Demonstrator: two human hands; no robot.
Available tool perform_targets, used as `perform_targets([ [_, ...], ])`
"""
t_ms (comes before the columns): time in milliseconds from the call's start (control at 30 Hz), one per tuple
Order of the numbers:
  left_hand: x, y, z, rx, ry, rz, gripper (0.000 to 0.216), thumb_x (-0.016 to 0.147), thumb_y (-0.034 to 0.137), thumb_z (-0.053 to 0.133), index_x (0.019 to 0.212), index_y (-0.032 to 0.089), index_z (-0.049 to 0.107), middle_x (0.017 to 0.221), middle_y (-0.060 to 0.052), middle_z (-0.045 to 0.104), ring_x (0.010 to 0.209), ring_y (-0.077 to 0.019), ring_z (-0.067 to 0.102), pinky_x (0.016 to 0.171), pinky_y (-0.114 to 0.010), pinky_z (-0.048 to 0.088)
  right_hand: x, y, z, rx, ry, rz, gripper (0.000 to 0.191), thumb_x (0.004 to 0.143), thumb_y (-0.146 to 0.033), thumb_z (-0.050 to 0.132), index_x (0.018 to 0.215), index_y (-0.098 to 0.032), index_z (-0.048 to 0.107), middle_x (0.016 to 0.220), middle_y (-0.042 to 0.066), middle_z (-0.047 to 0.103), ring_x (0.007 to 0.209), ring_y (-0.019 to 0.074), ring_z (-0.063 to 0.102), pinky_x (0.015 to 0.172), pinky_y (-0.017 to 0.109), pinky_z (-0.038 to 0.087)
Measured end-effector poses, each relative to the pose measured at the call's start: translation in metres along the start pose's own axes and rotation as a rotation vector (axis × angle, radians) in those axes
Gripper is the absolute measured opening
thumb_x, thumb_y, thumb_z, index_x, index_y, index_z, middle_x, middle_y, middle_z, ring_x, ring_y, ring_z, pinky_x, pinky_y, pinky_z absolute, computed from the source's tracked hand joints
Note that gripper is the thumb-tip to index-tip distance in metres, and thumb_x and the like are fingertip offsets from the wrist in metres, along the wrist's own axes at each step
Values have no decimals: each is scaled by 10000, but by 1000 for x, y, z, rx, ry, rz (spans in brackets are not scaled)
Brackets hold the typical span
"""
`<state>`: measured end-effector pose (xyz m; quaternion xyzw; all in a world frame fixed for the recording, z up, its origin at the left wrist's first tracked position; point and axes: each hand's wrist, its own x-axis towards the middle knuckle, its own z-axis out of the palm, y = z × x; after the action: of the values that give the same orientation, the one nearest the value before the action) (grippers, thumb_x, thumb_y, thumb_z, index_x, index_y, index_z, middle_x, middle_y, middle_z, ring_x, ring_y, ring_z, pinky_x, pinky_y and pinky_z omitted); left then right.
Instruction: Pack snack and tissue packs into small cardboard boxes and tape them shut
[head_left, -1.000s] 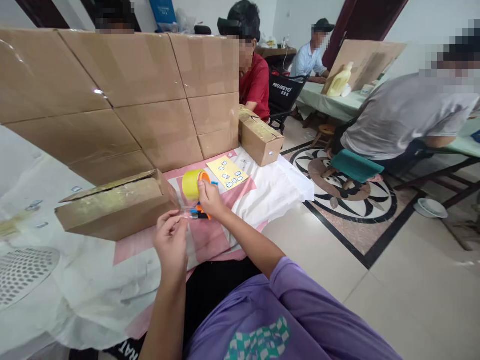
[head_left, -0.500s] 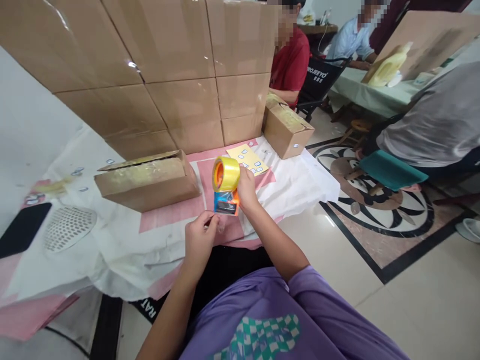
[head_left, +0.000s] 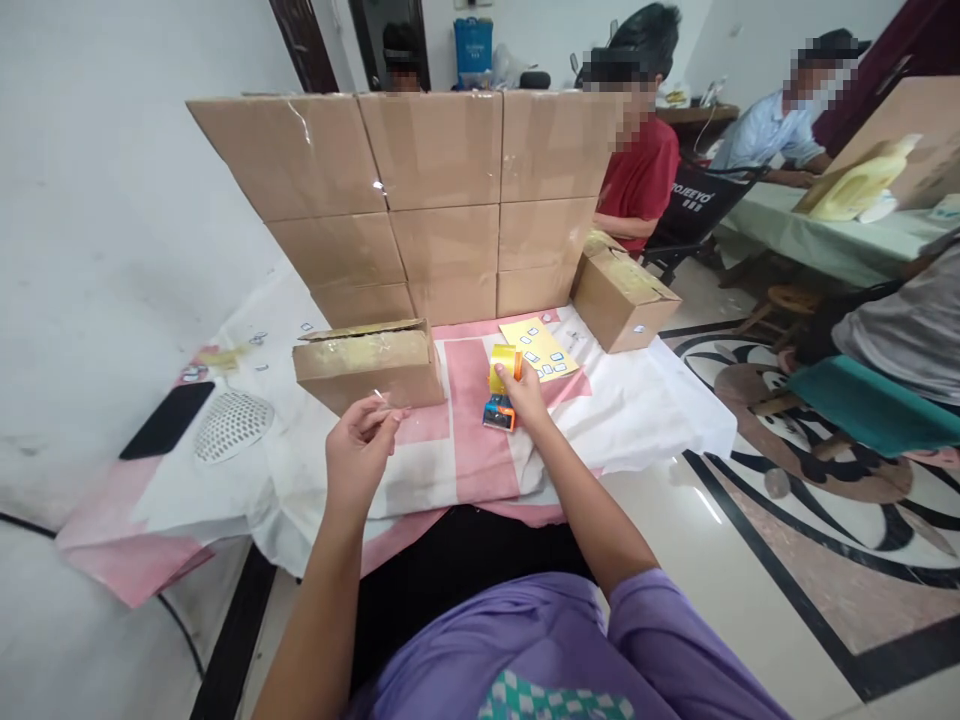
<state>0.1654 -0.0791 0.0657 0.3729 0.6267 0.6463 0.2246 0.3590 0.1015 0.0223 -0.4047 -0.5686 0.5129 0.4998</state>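
Note:
My right hand grips a tape dispenser, blue and orange, with a yellow tape roll on it, held over the pink-and-white cloth. My left hand pinches a small clear strip of tape between thumb and fingers, apart from the dispenser. Behind that hand, a cardboard box lies with its taped flap edge up. A yellow sheet with several small white stickers lies just beyond my right hand.
Joined cardboard panels stand across the back of the table. Another box sits at the right. At left lie a black phone and a white perforated piece. Other people sit beyond.
My left hand has moved left and away from the dispenser with the strip of tape. My right hand has turned the dispenser, and my view has shifted left and up.

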Motion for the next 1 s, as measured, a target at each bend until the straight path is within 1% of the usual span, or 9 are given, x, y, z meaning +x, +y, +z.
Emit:
perform_targets([
  [100, -6, 5, -7, 115, 24, -1, 408, 797, 423, 782, 1104, 175, 677, 873, -74, 790, 568, -121, 594, 511, -241, 450, -1, -11, -14, -121, 118, -8, 611, 695, -664, 764, 1038, -187, 598, 1007, 117, 681, 1054, 311, 644, 912, 473, 559],
  [200, -17, 10, -12, 291, 34, 44, 373, 863, 435, 746, 1162, 215, 708, 925, -60, 805, 713, -161, 688, 600, -254, 506, -18, -52, -18, -403, 242, -225, 595, 748, -555, 794, 1172, -184, 603, 1182, 146, 625, 1171, 325, 563, 1052, 530, 473],
  [233, -20, 12, -13, 336, 22, 70, 356, 880, 432, 733, 1168, 225, 711, 922, -50, 808, 730, -164, 699, 627, -259, 517, -27, -68, -13, -472, 160, -334, 545, 799, -529, 775, 1200, -195, 617, 1201, 136, 614, 1166, 311, 561, 1063, 523, 464],
  [300, -26, 15, -12, 397, -31, 126, 335, 903, 428, 713, 1176, 233, 713, 911, -33, 809, 729, -162, 708, 661, -266, 527, -46, -98, 7, -514, -183, -516, 412, 889, -475, 743, 1208, -226, 667, 1210, 106, 607, 1177, 283, 555, 1072, 488, 456],
  [400, -31, 17, -13, 439, -114, 188, 327, 922, 426, 687, 1175, 222, 713, 952, -37, 813, 734, -166, 728, 658, -267, 526, -69, -126, 44, -660, -536, -624, 171, 939, -358, 736, 1063, -240, 747, 1296, 96, 586, 1258, 297, 478, 1070, 493, 413],
  [500, -34, 14, -23, 448, -136, 196, 324, 934, 431, 673, 1169, 211, 712, 989, -45, 818, 748, -167, 743, 679, -271, 537, -78, -133, 69, -822, -666, -627, 85, 963, -217, 681, 902, -207, 739, 1351, 102, 574, 1281, 312, 429, 1044, 500, 377],
  [733, -35, 9, -49, 493, -105, 275, 319, 931, 400, 658, 1195, 228, 707, 976, -50, 816, 732, -170, 738, 669, -274, 549, -64, -130, 92, -684, -929, -506, 134, 944, -262, 696, 1056, -191, 674, 1023, 54, 730, 1036, 244, 585, 973, 414, 357],
  [800, -33, 8, -50, 499, -108, 242, 311, 933, 421, 655, 1173, 228, 699, 960, -52, 817, 717, -174, 729, 661, -280, 543, -62, -131, 96, -654, -963, -467, 36, 947, -219, 673, 962, -190, 687, 886, 16, 736, 884, 194, 620, 923, 373, 355],
  [1000, -24, 6, -47, 566, -164, -15, 584, 913, 517, 660, 1390, 196, 556, 903, -58, 816, 687, -211, 700, 705, -328, 517, -50, -131, 91, -764, -980, -601, 213, 905, -91, 624, 720, -182, 677, 727, 24, 686, 770, 190, 579, 763, 327, 326],
])
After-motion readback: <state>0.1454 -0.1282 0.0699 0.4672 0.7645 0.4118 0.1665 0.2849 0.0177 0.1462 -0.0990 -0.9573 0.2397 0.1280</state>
